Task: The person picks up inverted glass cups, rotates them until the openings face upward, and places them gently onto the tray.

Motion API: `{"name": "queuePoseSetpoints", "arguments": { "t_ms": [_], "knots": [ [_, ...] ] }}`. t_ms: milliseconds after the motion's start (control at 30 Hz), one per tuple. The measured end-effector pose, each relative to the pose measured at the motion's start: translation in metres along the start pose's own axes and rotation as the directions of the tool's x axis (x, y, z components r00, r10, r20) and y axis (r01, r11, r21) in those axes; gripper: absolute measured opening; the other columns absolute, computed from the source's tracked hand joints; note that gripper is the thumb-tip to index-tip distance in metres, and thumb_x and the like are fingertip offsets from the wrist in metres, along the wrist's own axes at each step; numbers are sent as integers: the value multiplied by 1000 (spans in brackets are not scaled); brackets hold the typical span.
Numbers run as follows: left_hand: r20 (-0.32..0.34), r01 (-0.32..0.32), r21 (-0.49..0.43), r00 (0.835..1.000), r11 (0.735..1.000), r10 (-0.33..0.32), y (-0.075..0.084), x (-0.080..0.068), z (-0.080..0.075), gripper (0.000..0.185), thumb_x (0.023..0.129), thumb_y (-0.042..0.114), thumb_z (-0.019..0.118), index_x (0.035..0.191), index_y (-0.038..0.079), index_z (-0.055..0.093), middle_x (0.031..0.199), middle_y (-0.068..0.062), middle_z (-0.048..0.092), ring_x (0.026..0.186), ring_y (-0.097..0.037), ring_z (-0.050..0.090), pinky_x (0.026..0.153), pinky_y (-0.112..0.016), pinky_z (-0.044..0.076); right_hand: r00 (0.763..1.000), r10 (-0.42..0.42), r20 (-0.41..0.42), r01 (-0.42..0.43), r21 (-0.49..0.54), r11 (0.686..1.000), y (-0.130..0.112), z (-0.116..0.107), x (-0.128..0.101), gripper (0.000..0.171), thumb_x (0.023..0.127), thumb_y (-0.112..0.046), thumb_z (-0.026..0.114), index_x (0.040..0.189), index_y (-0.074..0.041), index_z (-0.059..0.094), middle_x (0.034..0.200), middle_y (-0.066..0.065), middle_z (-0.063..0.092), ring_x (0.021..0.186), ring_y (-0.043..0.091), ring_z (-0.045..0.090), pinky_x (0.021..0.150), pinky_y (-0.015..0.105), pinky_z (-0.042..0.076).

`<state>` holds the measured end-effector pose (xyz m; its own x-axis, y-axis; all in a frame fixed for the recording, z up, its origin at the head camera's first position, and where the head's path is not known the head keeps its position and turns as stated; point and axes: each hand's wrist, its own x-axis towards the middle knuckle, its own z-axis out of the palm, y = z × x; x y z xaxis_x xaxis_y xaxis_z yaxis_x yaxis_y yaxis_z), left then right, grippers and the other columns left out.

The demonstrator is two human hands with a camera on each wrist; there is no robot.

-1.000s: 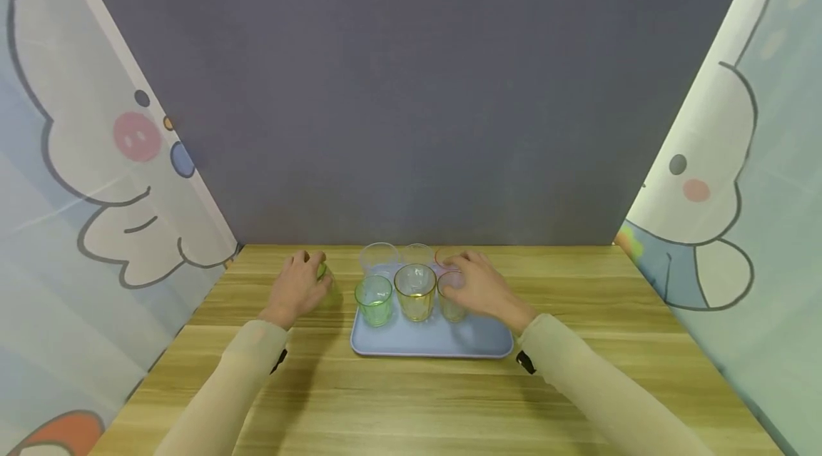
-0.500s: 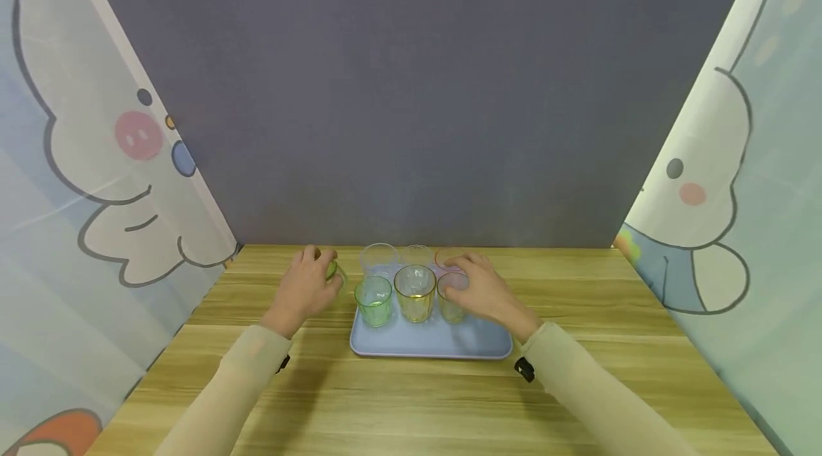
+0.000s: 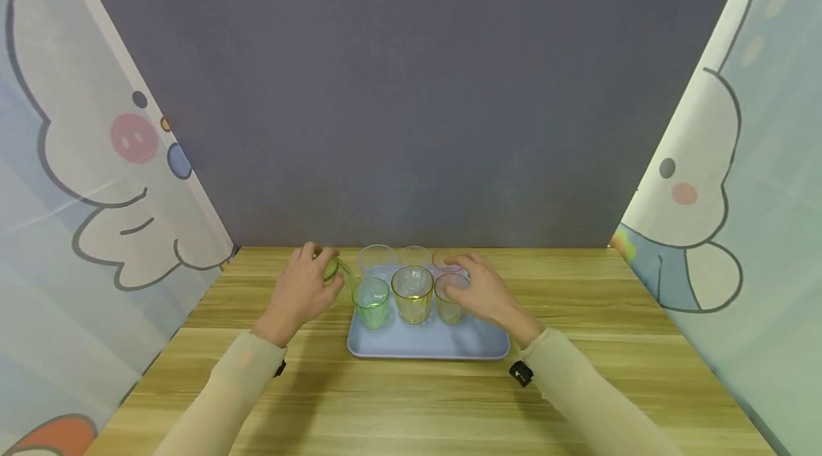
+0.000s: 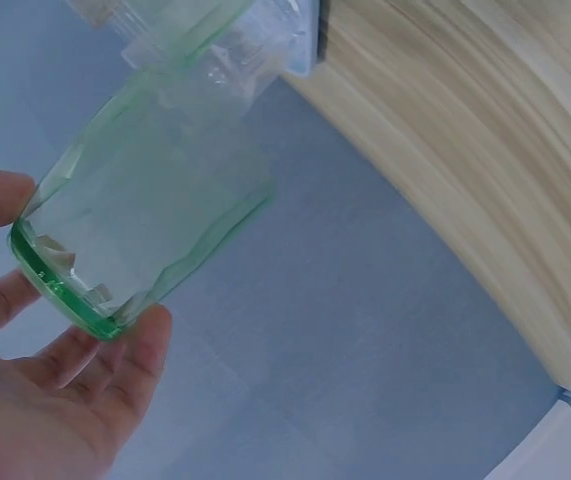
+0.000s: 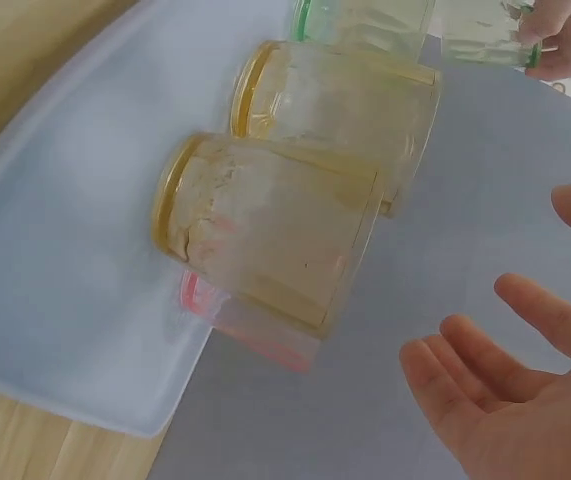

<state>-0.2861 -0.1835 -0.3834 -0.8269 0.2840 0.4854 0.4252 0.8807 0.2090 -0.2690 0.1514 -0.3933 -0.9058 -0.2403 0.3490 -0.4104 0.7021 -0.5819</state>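
My left hand holds a green glass by its thick base, pinched between thumb and fingers. The glass is upside down and tilted, left of the tray, its mouth towards the glasses there. Another green glass stands upright at the tray's front left. Next to it stands an amber glass. My right hand hovers over the front right amber-tinted glass; its fingers are spread and apart from the glass in the right wrist view.
All the upright glasses share a pale blue tray on the wooden table. Behind the front row stand two clear glasses and a red-rimmed one. A grey panel rises at the table's back edge.
My left hand has shifted slightly right towards the tray with the green glass, and more of its base shows. The right hand stays over the front right glass.
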Motion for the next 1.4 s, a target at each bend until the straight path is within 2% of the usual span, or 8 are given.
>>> {"name": "queuePoseSetpoints", "arguments": {
  "t_ms": [267, 500, 700, 1000, 1133, 1200, 1300, 1400],
  "knots": [
    [-96, -16, -83, 995, 996, 8, 6, -2, -5, 34, 94, 24, 65, 123, 5, 66, 122, -22, 55, 106, -42, 53, 78, -55, 49, 1000, -13, -12, 13, 57, 998, -2, 3, -2, 48, 86, -26, 68, 132, -10, 66, 131, 8, 60, 122, 36, 54, 99, 54, 46],
    [-195, -39, -151, 981, 988, 9, 12, -3, -6, 33, 93, 23, 69, 120, 4, 66, 116, -21, 57, 103, -42, 54, 78, -53, 47, 999, -21, -39, 26, 127, 992, -2, 5, -4, 50, 87, -23, 68, 134, -7, 64, 130, 9, 61, 118, 37, 56, 98, 49, 49],
    [-245, -63, -191, 969, 980, 15, 16, -4, -4, 33, 93, 21, 71, 121, 3, 66, 114, -18, 57, 99, -38, 53, 78, -49, 45, 998, -23, -53, 32, 180, 983, -3, 7, -5, 49, 87, -19, 69, 134, -6, 63, 130, 9, 60, 118, 31, 56, 99, 47, 50],
    [-292, -91, -285, 956, 954, 4, 22, -5, -1, 34, 91, 17, 74, 121, 3, 66, 114, -19, 57, 98, -37, 54, 80, -48, 44, 994, -58, -92, 79, 255, 964, -5, 8, -7, 48, 86, -14, 69, 132, -1, 63, 125, 15, 61, 116, 33, 57, 99, 48, 51],
    [-297, -79, -341, 954, 937, -28, 25, -6, 0, 35, 92, 18, 73, 123, 4, 65, 117, -20, 57, 102, -36, 55, 82, -49, 44, 991, -79, -104, 105, 273, 956, -6, 8, -8, 47, 87, -13, 70, 132, -1, 63, 126, 16, 61, 117, 34, 57, 98, 48, 51],
    [-277, -59, -380, 959, 923, -53, 26, -6, 0, 35, 94, 19, 72, 125, 5, 65, 119, -19, 57, 101, -34, 54, 81, -47, 44, 990, -86, -108, 114, 289, 951, -6, 9, -8, 47, 87, -12, 70, 133, -1, 63, 127, 16, 61, 118, 34, 57, 99, 48, 51],
    [-220, -12, -462, 970, 887, -102, 29, -6, -1, 37, 96, 21, 71, 128, 5, 63, 121, -16, 57, 102, -29, 52, 79, -45, 45, 990, -94, -109, 124, 313, 942, -6, 9, -8, 47, 89, -11, 72, 133, -2, 62, 129, 16, 61, 120, 34, 56, 100, 49, 50],
    [-174, 28, -535, 974, 844, -143, 32, -6, -2, 37, 97, 21, 70, 129, 5, 62, 122, -14, 56, 101, -26, 50, 78, -43, 48, 989, -103, -110, 135, 341, 930, -5, 10, -8, 45, 90, -11, 73, 133, -3, 62, 131, 16, 60, 121, 33, 56, 101, 49, 50]
  ]
}}
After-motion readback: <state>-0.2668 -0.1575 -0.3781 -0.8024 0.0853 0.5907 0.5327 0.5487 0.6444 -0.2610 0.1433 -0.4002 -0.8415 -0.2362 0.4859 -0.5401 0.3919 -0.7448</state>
